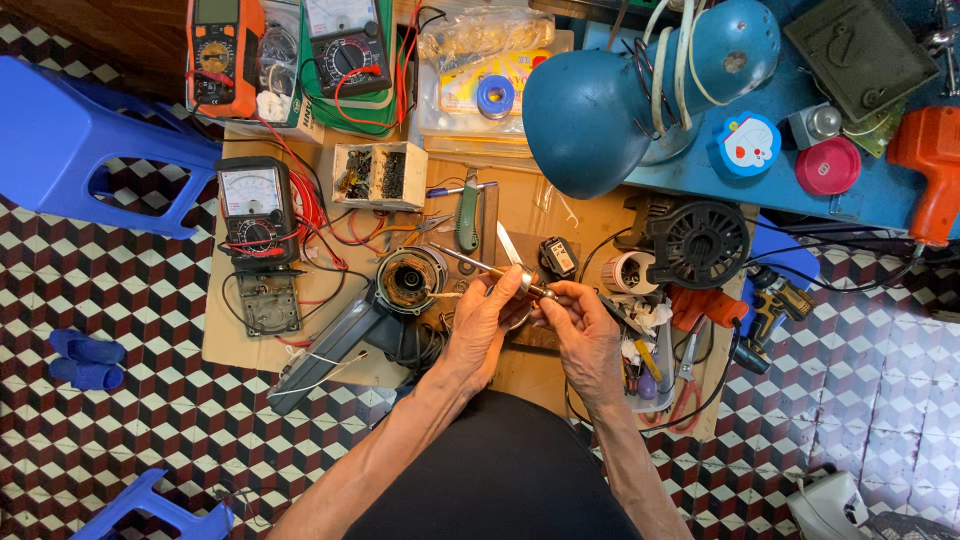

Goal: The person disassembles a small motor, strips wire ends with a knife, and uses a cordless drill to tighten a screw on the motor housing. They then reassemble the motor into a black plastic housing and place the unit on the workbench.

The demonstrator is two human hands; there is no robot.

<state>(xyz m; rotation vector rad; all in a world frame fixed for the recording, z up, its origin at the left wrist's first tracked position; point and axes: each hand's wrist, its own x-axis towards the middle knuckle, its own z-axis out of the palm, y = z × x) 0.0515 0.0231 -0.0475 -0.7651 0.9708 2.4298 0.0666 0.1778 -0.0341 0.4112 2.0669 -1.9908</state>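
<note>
My left hand (484, 322) and my right hand (584, 328) meet over a sheet of cardboard (230, 345) on the floor. Together they hold a thin metal soldering iron (478, 264) whose long tip points up and left toward a round motor part (409, 278). The right hand's fingers pinch the iron's collar near its handle end; the left hand cups it from below. A grey tool body (330, 350) with dark cables lies just left of the left hand. A small blade (508, 243) lies beyond the fingers.
Multimeters (256, 208) with red and black leads lie at the left. A blue desk lamp (640, 85) stands at the back, and a black fan housing (697, 243), pliers and scissors (685, 375) lie at the right. Blue stools (70, 140) stand on the patterned tile floor.
</note>
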